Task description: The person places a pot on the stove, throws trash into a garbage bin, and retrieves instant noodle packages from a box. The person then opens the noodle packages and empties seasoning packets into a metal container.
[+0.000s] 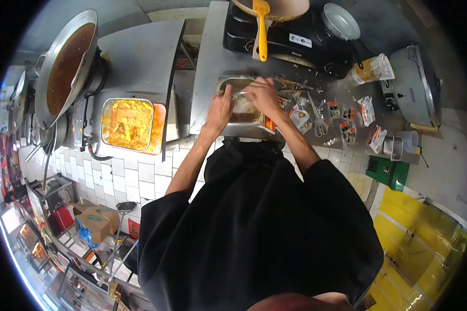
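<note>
Both hands are over a rectangular metal tray [250,123] at the counter's front edge, with pale, powdery-looking contents and brownish liquid or residue in it. At the tray's left side my left hand [221,110] is closed, its fingers pinched together. My right hand [263,97] is curled above the tray's right part and smeared by motion. Between the fingertips shows a small shiny, see-through piece [238,95], too blurred to name. A red and yellow packet [269,124] lies by the tray's right corner, close under my right forearm.
Scissors [320,126] and several torn sachets [348,132] lie to the right. Behind stands a black gas stove [238,36] with a yellow spatula [262,39] across a pan. Leftward are a tray of yellow food [127,124] and a large wok [62,83] of reddish-brown liquid.
</note>
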Action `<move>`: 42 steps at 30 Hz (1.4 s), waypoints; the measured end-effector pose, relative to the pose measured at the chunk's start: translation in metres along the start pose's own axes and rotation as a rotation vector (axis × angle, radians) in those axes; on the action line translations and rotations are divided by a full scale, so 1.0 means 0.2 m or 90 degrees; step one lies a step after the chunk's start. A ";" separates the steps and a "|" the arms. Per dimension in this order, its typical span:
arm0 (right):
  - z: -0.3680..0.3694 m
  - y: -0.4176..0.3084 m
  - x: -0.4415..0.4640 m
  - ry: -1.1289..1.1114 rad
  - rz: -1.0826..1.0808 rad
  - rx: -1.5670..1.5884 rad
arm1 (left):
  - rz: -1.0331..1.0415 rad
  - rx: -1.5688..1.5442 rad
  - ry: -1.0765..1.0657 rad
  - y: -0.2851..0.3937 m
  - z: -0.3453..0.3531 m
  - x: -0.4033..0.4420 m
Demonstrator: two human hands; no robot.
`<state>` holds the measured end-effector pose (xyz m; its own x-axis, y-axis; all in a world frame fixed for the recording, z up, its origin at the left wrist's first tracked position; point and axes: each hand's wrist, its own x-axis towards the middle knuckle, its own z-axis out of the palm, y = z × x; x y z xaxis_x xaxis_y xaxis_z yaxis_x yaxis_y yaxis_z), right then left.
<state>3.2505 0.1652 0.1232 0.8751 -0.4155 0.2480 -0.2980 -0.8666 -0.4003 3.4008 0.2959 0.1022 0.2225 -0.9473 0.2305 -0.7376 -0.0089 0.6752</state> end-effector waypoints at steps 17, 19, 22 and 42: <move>0.01 0.04 0.02 -0.024 -0.024 0.001 | 0.018 -0.003 -0.014 0.02 -0.04 0.04; 0.03 0.00 -0.01 -0.057 -0.044 -0.021 | 0.017 0.025 -0.031 0.03 -0.03 -0.03; 0.07 0.07 -0.01 0.062 0.003 0.048 | 0.030 0.010 -0.006 0.03 -0.03 0.06; -0.01 0.13 0.02 0.024 0.062 0.100 | 0.016 0.196 -0.056 -0.01 -0.03 0.01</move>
<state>3.2460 0.1406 0.1150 0.8295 -0.5076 0.2330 -0.3147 -0.7694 -0.5558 3.4070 0.2966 0.1062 0.1560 -0.9725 0.1730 -0.9032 -0.0695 0.4236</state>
